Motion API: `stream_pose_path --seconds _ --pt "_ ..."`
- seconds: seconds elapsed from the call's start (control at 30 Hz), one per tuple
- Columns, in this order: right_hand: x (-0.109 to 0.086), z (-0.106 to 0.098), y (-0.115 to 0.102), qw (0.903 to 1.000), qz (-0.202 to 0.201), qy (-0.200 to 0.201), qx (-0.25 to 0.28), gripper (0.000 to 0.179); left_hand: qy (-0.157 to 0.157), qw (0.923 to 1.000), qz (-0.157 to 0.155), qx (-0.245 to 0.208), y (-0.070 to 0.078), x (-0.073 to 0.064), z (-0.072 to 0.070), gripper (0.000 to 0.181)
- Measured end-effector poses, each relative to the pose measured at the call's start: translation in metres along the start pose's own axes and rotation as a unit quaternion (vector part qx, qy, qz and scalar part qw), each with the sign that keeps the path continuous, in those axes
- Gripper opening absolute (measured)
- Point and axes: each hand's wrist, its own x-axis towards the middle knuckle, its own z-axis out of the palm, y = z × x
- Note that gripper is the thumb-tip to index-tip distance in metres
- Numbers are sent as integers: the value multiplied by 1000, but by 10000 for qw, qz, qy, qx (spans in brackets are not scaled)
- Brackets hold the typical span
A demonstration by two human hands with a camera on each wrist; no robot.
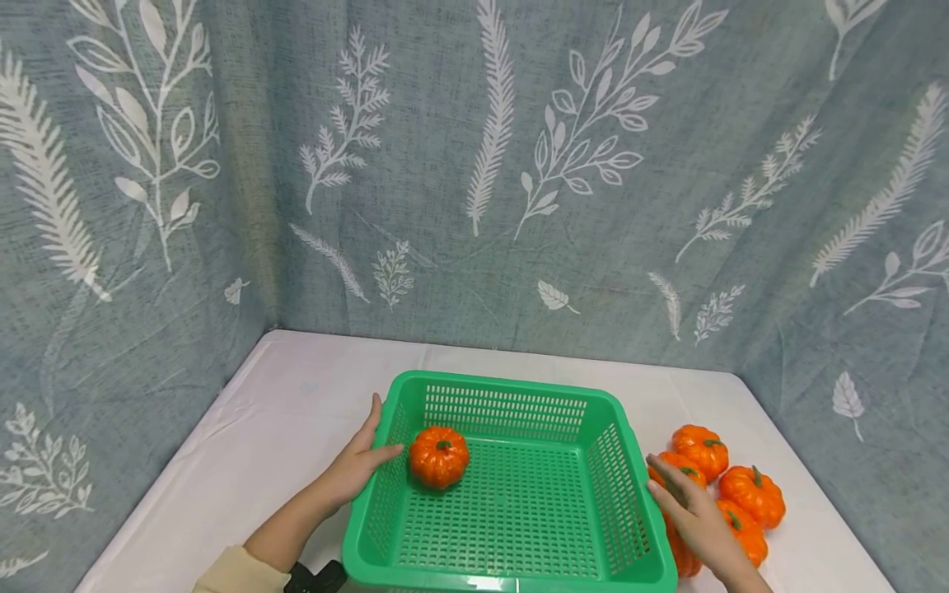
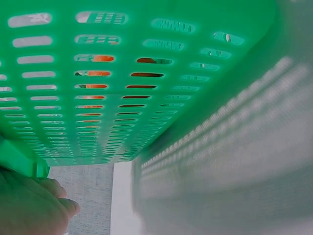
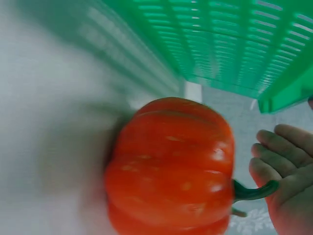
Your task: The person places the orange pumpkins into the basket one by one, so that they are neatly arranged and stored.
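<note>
A green plastic basket with slotted walls stands on the white-covered table. One small orange pumpkin sits inside it, toward the left. My left hand holds the left rim, thumb over the edge and fingers outside; in the left wrist view that hand shows beside the rim. Just outside the right rim is my right hand, fingers extended, holding nothing. The right wrist view shows its open palm near a pumpkin with a green stem.
Several more pumpkins cluster on the table right of the basket, partly hidden by my right hand. A grey-green leaf-patterned curtain hangs around the table. A black device is by my left wrist.
</note>
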Motion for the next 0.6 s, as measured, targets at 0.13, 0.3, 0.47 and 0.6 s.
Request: stream_pose_path --seconds 0.13,0.3,0.47,0.6 --pt "-3 2 5 9995 187 230 73 63 -24 10000 23 -6 1 0 0 83" --pt "-5 5 11 9984 480 291 86 62 -48 10000 15 -16 2 0 0 83" --pt "-6 8 16 9976 645 123 -206 67 -75 9999 31 -69 2 -1 -1 83" --pt "-7 10 15 9932 841 266 -765 76 -90 9999 32 -131 2 -1 -2 83"
